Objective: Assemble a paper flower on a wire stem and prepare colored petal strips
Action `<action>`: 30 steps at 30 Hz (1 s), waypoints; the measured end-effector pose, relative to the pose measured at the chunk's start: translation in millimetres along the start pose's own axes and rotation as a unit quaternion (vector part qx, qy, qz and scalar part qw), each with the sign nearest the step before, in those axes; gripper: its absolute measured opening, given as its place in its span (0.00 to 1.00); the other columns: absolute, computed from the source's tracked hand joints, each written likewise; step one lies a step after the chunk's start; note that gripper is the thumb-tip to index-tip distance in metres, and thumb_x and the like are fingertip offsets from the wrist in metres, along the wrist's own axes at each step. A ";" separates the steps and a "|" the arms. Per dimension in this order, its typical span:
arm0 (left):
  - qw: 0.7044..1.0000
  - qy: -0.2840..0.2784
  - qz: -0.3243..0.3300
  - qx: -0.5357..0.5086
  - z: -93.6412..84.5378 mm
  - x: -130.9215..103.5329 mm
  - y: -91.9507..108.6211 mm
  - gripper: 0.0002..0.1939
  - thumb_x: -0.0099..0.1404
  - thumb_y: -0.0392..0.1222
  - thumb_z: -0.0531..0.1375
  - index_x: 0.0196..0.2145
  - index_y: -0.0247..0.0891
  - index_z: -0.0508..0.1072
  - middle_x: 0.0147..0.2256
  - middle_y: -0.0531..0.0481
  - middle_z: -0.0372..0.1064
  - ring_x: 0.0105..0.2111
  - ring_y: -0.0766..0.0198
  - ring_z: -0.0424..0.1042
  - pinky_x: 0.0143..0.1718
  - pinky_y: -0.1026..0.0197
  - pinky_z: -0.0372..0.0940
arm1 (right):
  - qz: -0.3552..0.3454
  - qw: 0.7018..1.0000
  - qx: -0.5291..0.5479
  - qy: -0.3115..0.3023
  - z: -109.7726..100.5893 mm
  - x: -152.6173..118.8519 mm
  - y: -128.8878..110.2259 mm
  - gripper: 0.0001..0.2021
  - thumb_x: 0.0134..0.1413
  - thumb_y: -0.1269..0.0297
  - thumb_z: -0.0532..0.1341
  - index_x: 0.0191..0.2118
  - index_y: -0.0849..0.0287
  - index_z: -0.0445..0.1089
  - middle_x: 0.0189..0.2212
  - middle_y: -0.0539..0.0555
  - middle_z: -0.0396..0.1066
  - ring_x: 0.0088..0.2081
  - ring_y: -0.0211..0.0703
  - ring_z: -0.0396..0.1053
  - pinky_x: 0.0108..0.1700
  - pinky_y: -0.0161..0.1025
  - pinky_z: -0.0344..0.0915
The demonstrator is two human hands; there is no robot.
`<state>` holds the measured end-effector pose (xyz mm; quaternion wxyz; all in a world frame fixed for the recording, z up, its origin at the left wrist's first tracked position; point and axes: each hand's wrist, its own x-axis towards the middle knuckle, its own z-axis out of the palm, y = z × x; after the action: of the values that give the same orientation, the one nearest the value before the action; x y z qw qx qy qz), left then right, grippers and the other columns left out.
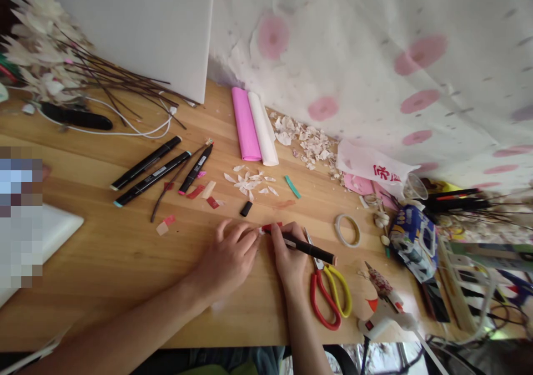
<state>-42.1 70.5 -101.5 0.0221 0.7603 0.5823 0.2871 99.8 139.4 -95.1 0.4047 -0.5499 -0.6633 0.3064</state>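
Observation:
My right hand is closed round a black marker, its tip towards a small red piece on the table. Close on the left, my left hand has its fingers bent, the fingertips at a small whitish bit beside the red piece; whether they pinch it is too small to tell. A black marker cap lies just above my hands. Scissors with red and yellow handles rest right of my right hand. White petal-like pieces are scattered beyond the cap.
Several black markers and a brown stem lie left. Pink and white rolls stand out behind the petals. To the right are a tape roll, a glue gun and a blue packet. A white laptop-like edge is far left.

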 end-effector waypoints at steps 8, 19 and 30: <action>1.000 0.002 -0.001 -0.002 2.4 -0.9 -0.6 0.13 0.72 0.34 0.56 0.51 0.34 0.75 0.47 0.44 0.78 0.52 0.55 0.70 0.57 0.42 0.53 | -0.005 1.000 -0.005 -0.003 -2.0 -0.6 -0.6 0.18 0.58 0.54 0.63 0.21 0.55 0.65 0.17 0.44 0.62 0.21 0.37 0.57 0.24 0.36 0.55; 1.000 0.010 0.002 -0.004 2.0 -0.2 -0.3 0.12 0.72 0.33 0.56 0.50 0.32 0.74 0.47 0.46 0.78 0.51 0.54 0.71 0.57 0.42 0.51 | -0.016 1.000 -0.006 -0.002 -2.0 -1.2 0.0 0.18 0.59 0.56 0.63 0.21 0.55 0.65 0.17 0.44 0.61 0.21 0.37 0.57 0.25 0.36 0.55; 1.000 0.009 0.004 0.000 2.7 -0.9 -1.2 0.12 0.72 0.34 0.55 0.50 0.32 0.74 0.47 0.46 0.78 0.51 0.54 0.70 0.57 0.43 0.51 | -0.014 1.000 -0.008 -0.010 -3.0 -1.3 0.1 0.18 0.58 0.56 0.64 0.20 0.55 0.63 0.17 0.44 0.62 0.21 0.37 0.56 0.26 0.36 0.55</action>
<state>-42.1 70.9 -104.6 0.0161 0.7600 0.5796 0.2937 102.6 138.0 -93.9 0.3978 -0.5406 -0.6772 0.3014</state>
